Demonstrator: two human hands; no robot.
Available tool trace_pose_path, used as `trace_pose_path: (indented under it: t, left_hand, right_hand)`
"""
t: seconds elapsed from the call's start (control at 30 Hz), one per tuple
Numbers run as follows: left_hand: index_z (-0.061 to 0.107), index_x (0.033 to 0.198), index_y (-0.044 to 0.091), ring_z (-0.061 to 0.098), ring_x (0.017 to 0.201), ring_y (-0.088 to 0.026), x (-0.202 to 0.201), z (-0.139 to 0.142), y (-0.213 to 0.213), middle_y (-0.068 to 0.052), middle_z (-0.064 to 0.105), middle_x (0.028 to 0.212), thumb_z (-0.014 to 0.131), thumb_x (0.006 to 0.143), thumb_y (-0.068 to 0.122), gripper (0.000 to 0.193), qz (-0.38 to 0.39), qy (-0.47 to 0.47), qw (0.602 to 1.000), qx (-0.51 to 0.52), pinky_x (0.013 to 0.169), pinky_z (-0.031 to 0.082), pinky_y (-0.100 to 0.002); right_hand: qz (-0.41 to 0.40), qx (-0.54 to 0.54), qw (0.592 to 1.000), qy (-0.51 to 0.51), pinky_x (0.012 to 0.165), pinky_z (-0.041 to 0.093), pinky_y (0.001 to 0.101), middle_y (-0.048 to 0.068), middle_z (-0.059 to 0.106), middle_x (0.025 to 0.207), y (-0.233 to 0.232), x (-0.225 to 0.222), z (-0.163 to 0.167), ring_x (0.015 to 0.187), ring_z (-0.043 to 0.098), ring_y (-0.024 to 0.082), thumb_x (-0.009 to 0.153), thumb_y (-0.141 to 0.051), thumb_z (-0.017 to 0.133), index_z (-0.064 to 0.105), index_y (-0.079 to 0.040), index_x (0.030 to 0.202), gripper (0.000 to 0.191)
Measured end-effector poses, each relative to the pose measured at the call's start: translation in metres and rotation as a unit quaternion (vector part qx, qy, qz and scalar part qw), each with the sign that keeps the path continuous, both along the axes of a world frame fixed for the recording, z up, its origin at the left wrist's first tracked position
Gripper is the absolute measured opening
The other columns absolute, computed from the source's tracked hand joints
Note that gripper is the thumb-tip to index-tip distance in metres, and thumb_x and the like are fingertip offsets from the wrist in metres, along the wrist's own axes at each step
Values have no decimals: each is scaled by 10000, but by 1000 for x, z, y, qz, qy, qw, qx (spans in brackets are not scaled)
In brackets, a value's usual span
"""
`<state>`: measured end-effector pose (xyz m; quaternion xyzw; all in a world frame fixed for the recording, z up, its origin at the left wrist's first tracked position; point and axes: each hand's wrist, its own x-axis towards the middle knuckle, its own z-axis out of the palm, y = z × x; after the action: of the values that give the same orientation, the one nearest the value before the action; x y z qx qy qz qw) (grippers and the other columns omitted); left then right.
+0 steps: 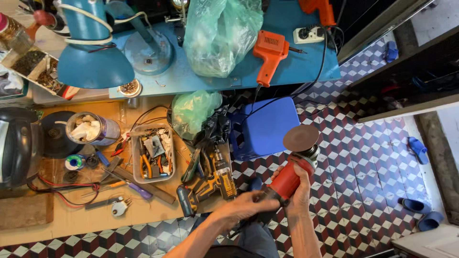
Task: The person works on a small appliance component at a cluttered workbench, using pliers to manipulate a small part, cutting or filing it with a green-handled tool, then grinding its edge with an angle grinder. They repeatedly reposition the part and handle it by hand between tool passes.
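A red angle grinder [288, 177] with a round brown sanding disc [300, 137] is held over the patterned floor. My right hand [300, 188] is wrapped around its red body just behind the head. My left hand [251, 204] grips the dark rear end of the tool, where the cord leaves. The disc faces upward and away from me. My knee shows below the hands.
A yellow-black cordless drill [216, 179] lies on the wooden board's edge beside a clear tray of small tools [154, 153]. A blue plastic stool [266, 126] stands behind the grinder. An orange soldering gun [268, 53], green bags and a blue lamp [93, 52] sit on the blue table.
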<state>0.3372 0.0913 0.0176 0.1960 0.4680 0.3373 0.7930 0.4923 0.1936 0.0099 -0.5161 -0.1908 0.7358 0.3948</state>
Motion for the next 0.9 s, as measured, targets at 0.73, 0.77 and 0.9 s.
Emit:
trace_pose_path:
  t: [0.73,0.77,0.9]
  left_hand:
    - [318,1532,19,579,1226,-431,117,-105,76,-287,514,1402,887,778,309,988,188,470,857,92,970,512,-481]
    - [313,1531,60,612,1220,-370,118,-110,64,-246,516,1423,863,774,322,972,195,423,885,7,960,538,-445]
    - [328,1609,196,672,1140,-304,126,-138,34,-196,595,1356,851,738,356,1028,253,310,901,-169,1004,566,-426]
  right_hand:
    - [235,77,802,-544,876,539,469,247,675,1123,188,-35,-104,1009,684,385,624,-367,856,547,51,1230,798]
    - [246,83,793,-552,897,532,470,253,687,1133,197,-35,-112,1026,686,394,631,-372,849,573,54,1213,772]
    - [268,81,760,-587,967,508,488,222,702,1179,224,-39,-142,1089,676,399,660,-394,803,597,-6,1258,742]
